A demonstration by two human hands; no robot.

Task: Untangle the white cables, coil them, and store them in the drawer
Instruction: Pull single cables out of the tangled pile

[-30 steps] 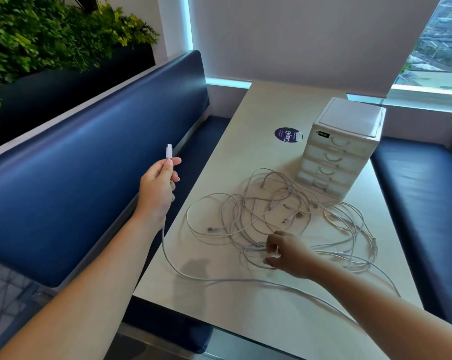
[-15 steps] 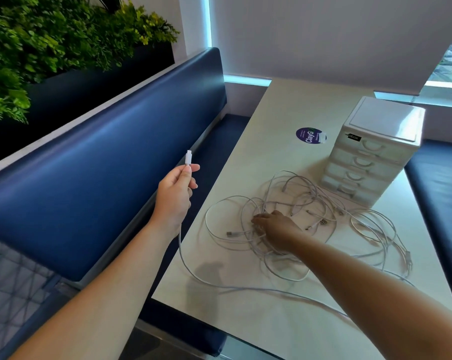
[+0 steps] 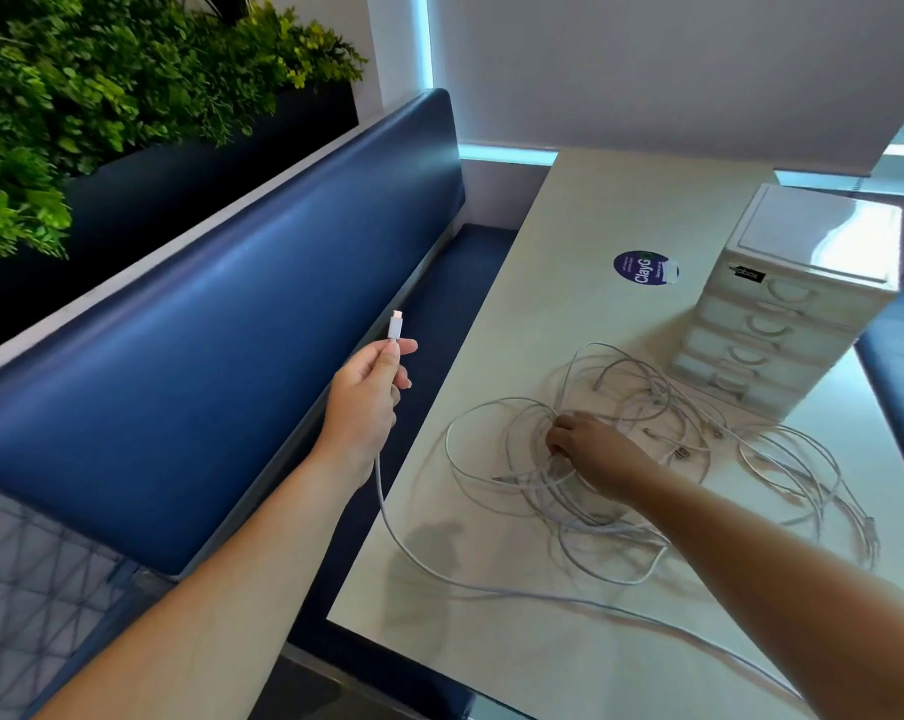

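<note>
Head view: the cables (image 3: pixel 647 459) lie in a loose white tangle on the tabletop (image 3: pixel 569 226), just in front of the drawers (image 3: pixel 782 314), which all look closed. The right hand (image 3: pixel 590 449) is down in the side of the tangle farthest from the drawers, fingers curled round a few strands. The left hand (image 3: pixel 367 402) is out past the tabletop's edge, well apart from the drawers. It pinches one cable (image 3: pixel 382 506) just below its plug (image 3: pixel 395 327), and the rest trails down and back across the tabletop. The cables look light, limp and slick, and likely to snag at loops and plugs. They are best held near a plug end and drawn out slowly.
</note>
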